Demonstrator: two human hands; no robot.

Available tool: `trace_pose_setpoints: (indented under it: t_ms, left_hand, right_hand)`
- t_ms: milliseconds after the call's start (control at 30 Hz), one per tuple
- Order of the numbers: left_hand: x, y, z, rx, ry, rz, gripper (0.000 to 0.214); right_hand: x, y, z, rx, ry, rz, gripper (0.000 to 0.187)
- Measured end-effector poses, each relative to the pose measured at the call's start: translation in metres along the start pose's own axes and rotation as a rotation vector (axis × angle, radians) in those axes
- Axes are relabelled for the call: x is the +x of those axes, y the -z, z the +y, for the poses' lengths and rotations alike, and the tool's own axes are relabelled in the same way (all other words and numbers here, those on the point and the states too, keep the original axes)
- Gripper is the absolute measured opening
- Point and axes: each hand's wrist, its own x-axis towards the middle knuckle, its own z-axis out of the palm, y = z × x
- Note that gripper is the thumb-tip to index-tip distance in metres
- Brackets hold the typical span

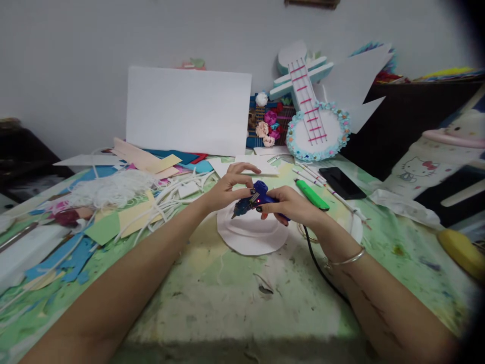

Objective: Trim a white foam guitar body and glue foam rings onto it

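Note:
My right hand (284, 202) is wrapped round a blue hot glue gun (256, 198) with a small red light glowing on its side. The gun's nozzle points down and left, over a white round-edged piece (253, 242) that lies on the table with a raised rim on it. My left hand (231, 187) is just left of the gun, its fingers apart and bent. The left thumb reaches the gun's upper side; whether it presses there I cannot tell. A black cord (322, 268) runs from under my right wrist toward the table's front.
A green cutter (311, 194) and a black phone (342, 183) lie to the right. White cords (162, 202) and paper scraps (104, 227) crowd the left. Behind stand a white board (187, 111) and a decorated paper guitar (318, 126). At far right is a Hello Kitty tumbler (413, 167).

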Motion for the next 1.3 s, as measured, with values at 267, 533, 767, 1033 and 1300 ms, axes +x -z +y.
trace_pose_setpoints:
  t_ms: [267, 533, 767, 1033, 1300]
  left_hand:
    - [0.001, -0.007, 0.003, 0.024, -0.056, 0.063, 0.034]
    - [0.0, -0.009, -0.006, 0.163, -0.039, 0.057, 0.038]
    - [0.0, -0.009, -0.007, 0.223, -0.061, 0.031, 0.04]
    - [0.0, -0.005, -0.01, 0.282, -0.071, -0.004, 0.027]
    - [0.003, -0.005, -0.01, 0.292, -0.108, 0.005, 0.021]
  right_hand:
    - [0.003, -0.004, 0.004, -0.042, 0.037, 0.037, 0.017]
    - [0.004, -0.004, 0.007, -0.114, 0.044, 0.116, 0.015]
    - [-0.002, 0.0, -0.002, -0.25, 0.032, 0.204, 0.015]
    - [-0.006, 0.006, -0.004, -0.374, 0.037, 0.282, 0.017]
    - [-0.006, 0.01, 0.0, -0.42, 0.032, 0.194, 0.018]
